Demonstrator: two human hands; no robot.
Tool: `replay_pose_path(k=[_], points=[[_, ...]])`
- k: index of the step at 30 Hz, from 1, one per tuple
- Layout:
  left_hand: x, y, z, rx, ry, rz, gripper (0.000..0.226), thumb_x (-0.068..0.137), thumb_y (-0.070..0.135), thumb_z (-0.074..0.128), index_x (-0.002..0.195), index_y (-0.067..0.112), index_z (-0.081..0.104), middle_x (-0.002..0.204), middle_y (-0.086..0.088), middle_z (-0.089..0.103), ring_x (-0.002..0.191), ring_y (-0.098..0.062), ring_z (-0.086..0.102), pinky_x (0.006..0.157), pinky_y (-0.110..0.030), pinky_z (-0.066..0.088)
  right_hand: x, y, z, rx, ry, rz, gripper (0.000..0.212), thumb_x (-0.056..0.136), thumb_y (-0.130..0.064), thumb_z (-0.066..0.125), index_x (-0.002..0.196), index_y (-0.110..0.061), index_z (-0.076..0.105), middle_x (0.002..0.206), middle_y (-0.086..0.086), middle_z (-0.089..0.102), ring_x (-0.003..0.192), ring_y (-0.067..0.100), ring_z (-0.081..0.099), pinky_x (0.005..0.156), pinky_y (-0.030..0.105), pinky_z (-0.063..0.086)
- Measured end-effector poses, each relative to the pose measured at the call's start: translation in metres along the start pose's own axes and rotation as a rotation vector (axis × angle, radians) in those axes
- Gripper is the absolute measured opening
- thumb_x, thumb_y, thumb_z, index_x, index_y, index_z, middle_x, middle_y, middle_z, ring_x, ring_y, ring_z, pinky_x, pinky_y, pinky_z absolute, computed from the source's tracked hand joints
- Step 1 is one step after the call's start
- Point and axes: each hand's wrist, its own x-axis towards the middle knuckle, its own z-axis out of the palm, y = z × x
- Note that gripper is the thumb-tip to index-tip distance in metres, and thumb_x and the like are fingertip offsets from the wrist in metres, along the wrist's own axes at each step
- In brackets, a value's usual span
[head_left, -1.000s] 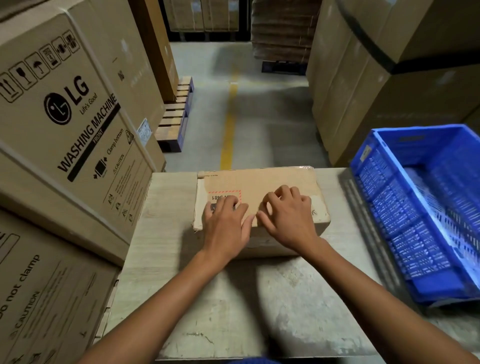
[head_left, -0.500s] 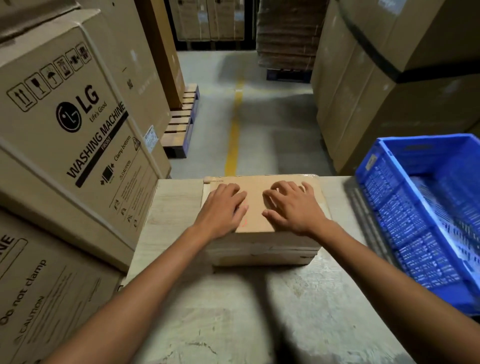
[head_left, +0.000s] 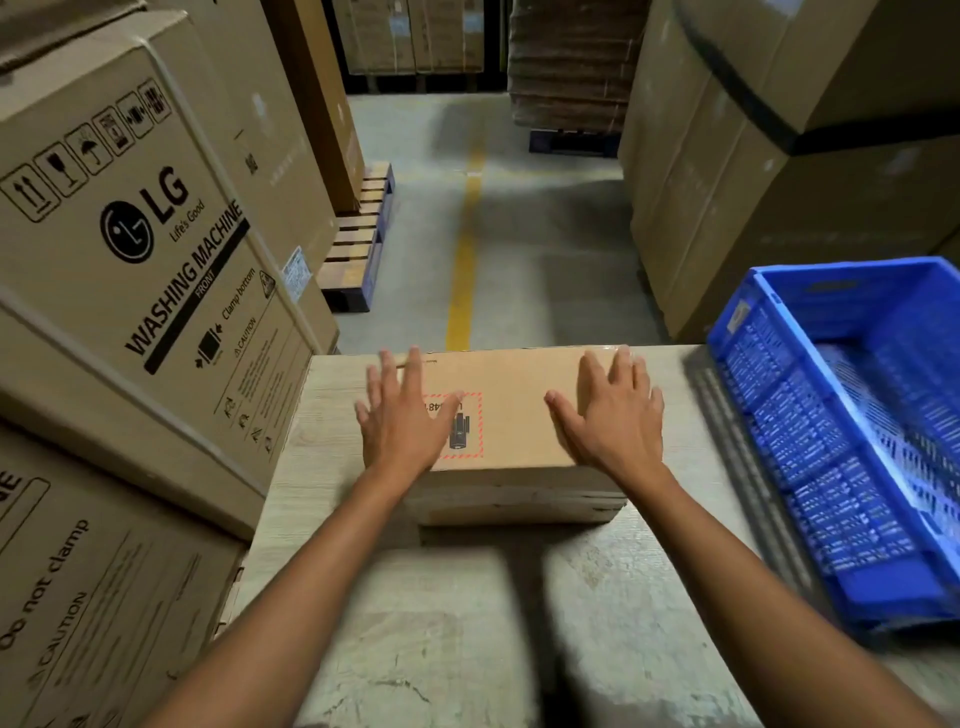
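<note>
A flat brown cardboard box (head_left: 519, 410) with a red dashed label lies at the far edge of a worn grey table (head_left: 571, 623). My left hand (head_left: 402, 415) is spread flat with straight fingers over the box's left end, partly covering the label. My right hand (head_left: 613, 415) lies flat with fingers spread on the box's right end. Neither hand curls round anything.
A blue plastic crate (head_left: 831, 467) stands on the table's right side. Large washing-machine cartons (head_left: 130, 260) are stacked close on the left. More cartons (head_left: 753, 182) rise at the right rear. Beyond the table runs a concrete aisle with a yellow line (head_left: 465, 260) and a pallet (head_left: 358, 244).
Both hands have slid apart from the middle of the box top toward its two ends, fingers now spread straight. The red dashed label between them is uncovered.
</note>
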Motion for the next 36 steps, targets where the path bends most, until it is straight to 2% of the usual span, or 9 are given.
replay_pose_path(k=[3,8,11,15,17,21,26,32,36], points=[[0.002,-0.008,-0.001,-0.278,-0.090,-0.233,0.101,0.084,0.073,0.057,0.158,0.032,0.001,0.163,-0.015,0.024,0.143,-0.039,0.034,0.107,-0.053,0.039,-0.005,-0.002,-0.002,0.056,-0.001,0.134,0.084,0.094,-0.071,0.039,0.157,-0.019,0.021,0.164,0.026,0.012,0.139,0.047,0.033,0.108,0.054,0.035],[-0.017,-0.026,-0.001,-0.571,-0.097,-0.215,0.094,0.066,0.083,0.062,0.143,0.045,0.025,0.116,-0.002,0.070,0.105,-0.031,0.066,0.091,-0.047,0.054,-0.031,0.006,-0.001,0.219,0.143,0.128,0.087,0.090,-0.065,0.055,0.157,-0.022,0.021,0.158,0.019,0.029,0.130,0.041,0.043,0.102,0.050,0.042],[-0.034,-0.025,-0.002,-0.507,-0.044,-0.146,0.086,0.078,0.073,0.062,0.147,0.047,0.018,0.112,0.003,0.069,0.097,-0.028,0.066,0.081,-0.043,0.054,-0.038,0.005,-0.010,0.461,0.205,0.296,0.083,0.089,-0.062,0.061,0.156,-0.029,0.025,0.147,0.016,0.036,0.129,0.037,0.042,0.099,0.051,0.043],[-0.039,-0.021,-0.010,-0.465,0.003,-0.004,0.096,0.089,0.056,0.064,0.154,0.049,-0.006,0.140,0.004,0.056,0.108,-0.025,0.061,0.084,-0.038,0.049,-0.033,0.001,-0.024,0.747,0.228,0.420,0.069,0.092,-0.057,0.061,0.152,-0.033,0.036,0.140,0.013,0.035,0.131,0.032,0.038,0.099,0.042,0.038],[-0.037,-0.023,-0.009,-0.532,-0.001,0.053,0.091,0.089,0.052,0.066,0.153,0.051,0.002,0.151,-0.001,0.047,0.122,-0.026,0.057,0.097,-0.047,0.049,-0.034,0.001,-0.022,0.813,0.304,0.391,0.055,0.091,-0.053,0.064,0.139,-0.031,0.050,0.130,0.008,0.036,0.124,0.029,0.043,0.093,0.031,0.036],[-0.046,-0.021,0.005,-0.696,0.056,-0.018,0.059,0.090,0.062,0.058,0.133,0.034,0.031,0.119,-0.001,0.058,0.099,-0.026,0.064,0.079,-0.042,0.056,-0.042,0.004,0.001,0.905,0.337,0.415,0.042,0.088,-0.046,0.071,0.114,-0.022,0.049,0.121,0.003,0.036,0.109,0.028,0.052,0.088,0.026,0.037],[-0.070,-0.023,0.037,-0.683,0.142,-0.173,0.040,0.094,0.037,0.064,0.115,0.013,0.039,0.116,-0.005,0.048,0.096,-0.020,0.050,0.067,-0.010,0.034,-0.071,0.009,0.043,0.863,0.294,0.478,0.044,0.085,-0.042,0.075,0.102,-0.016,0.044,0.116,0.004,0.037,0.083,0.024,0.059,0.073,0.029,0.047],[-0.100,-0.035,0.067,-0.611,0.137,-0.208,0.034,0.091,0.032,0.070,0.110,0.019,0.046,0.115,0.002,0.047,0.094,-0.022,0.056,0.075,-0.032,0.044,-0.092,0.024,0.078,0.775,0.226,0.493,0.041,0.081,-0.043,0.074,0.100,-0.020,0.046,0.117,0.003,0.037,0.096,0.030,0.056,0.075,0.034,0.050],[-0.103,-0.035,0.070,-0.414,0.082,-0.099,0.027,0.095,0.030,0.063,0.116,0.015,0.053,0.135,-0.008,0.043,0.122,-0.031,0.049,0.094,-0.037,0.043,-0.096,0.028,0.082,0.622,0.220,0.404,0.042,0.085,-0.047,0.066,0.110,-0.017,0.049,0.122,0.006,0.043,0.112,0.032,0.053,0.093,0.047,0.048]])
